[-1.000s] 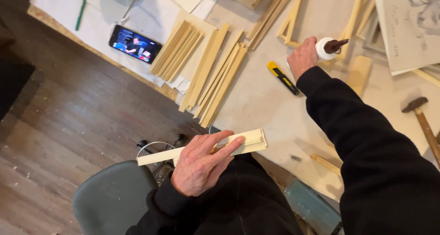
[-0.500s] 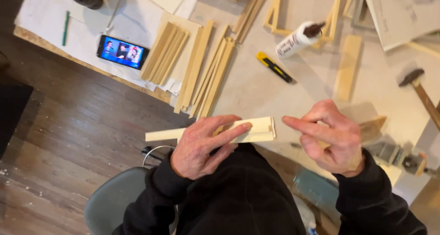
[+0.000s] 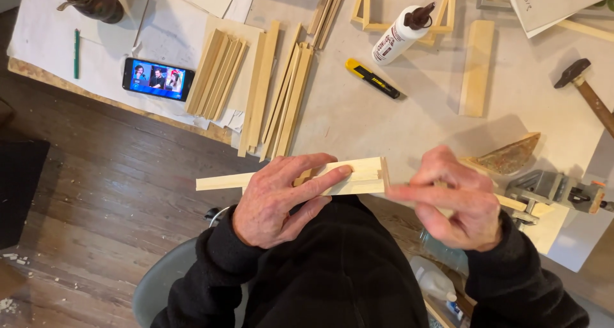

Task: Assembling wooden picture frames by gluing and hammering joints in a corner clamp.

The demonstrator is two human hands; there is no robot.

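- My left hand [image 3: 275, 203] clamps the notched wooden bar [image 3: 358, 176], flat above my lap at the table [image 3: 409, 129] edge.
- My right hand [image 3: 457, 203] holds nothing, forefinger touching the bar's end.

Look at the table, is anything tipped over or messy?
Yes. The white glue bottle with a brown cap lies on its side on the worktable. A fan of pale wooden strips overhangs the table's edge.
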